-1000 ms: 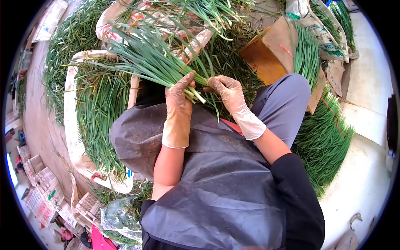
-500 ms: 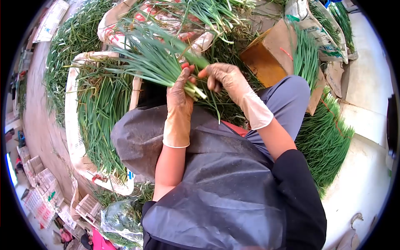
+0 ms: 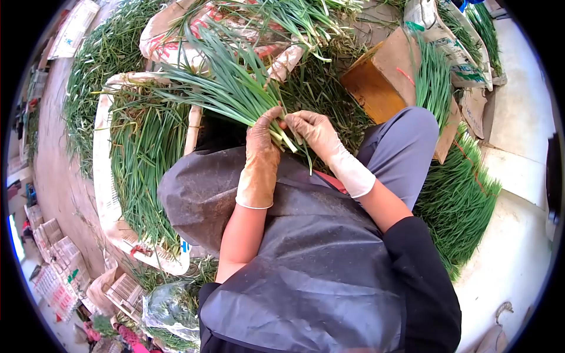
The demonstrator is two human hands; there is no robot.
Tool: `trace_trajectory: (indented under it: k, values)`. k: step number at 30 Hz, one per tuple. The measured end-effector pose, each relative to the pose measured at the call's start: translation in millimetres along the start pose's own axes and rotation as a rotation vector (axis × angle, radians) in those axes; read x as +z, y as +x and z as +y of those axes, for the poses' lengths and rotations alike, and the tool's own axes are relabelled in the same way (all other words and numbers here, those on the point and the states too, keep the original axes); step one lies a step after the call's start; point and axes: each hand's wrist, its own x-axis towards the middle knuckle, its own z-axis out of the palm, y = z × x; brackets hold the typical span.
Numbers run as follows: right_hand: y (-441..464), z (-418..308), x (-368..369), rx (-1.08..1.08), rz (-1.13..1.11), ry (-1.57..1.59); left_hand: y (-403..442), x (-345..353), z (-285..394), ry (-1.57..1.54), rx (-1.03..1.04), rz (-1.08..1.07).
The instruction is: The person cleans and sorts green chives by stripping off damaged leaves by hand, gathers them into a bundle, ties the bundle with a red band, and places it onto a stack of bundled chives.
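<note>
A bunch of garlic chives (image 3: 226, 88) lies slantwise in my gloved left hand (image 3: 263, 138), its long green blades fanning up and left. The pale stem ends (image 3: 283, 140) poke out below my left thumb. My gloved right hand (image 3: 315, 130) meets the bunch from the right, thumb and fingers pinched together at the stems. Exactly which stalks it pinches is partly hidden by the fingers. A single loose blade (image 3: 309, 160) hangs down beneath the two hands. Both gloves are stained brown over the fingers.
Left of my knee stands a white crate (image 3: 105, 159) full of chives. More chives lie on a white-and-red sack (image 3: 162, 44) ahead. An open cardboard box (image 3: 382, 67) sits at the front right, with tied chives (image 3: 462, 206) beside my right leg. A dark apron (image 3: 306, 270) covers my lap.
My right hand has moved down and left from above the stems to pinch at them. My left hand has lowered slightly with the bunch, and a blurred green blade by the right fingers is no longer apparent.
</note>
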Motion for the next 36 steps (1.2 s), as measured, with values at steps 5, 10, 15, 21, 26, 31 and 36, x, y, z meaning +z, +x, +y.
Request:
trace_trajectory:
  k: [5,10,15,21,26,31,36]
  values:
    - [1,7,-6,-0.213,0.219,-0.179,-4,2,-1,0.156,0.054,-0.053]
    - [5,30,-68,0.171,0.061,-1.139,-10,6,26,0.003,0.123,-0.143]
    - [20,-46,-26,-0.547,0.114,-0.781,-18,5,31,0.217,0.051,-0.213]
    - [84,-72,-24,-0.346,0.395,-1.404,-17,0,48,0.198,0.358,-0.214]
    - [117,-16,-82,-0.134,0.240,-0.932,-23,16,52,0.068,0.318,-0.235]
    - [21,-18,-36,-0.085,0.003,-0.458,-5,1,38,0.028,0.175,-0.087]
    - [-8,-24,-22,-0.661,-0.009,-0.980,-9,6,11,0.237,0.093,-0.143]
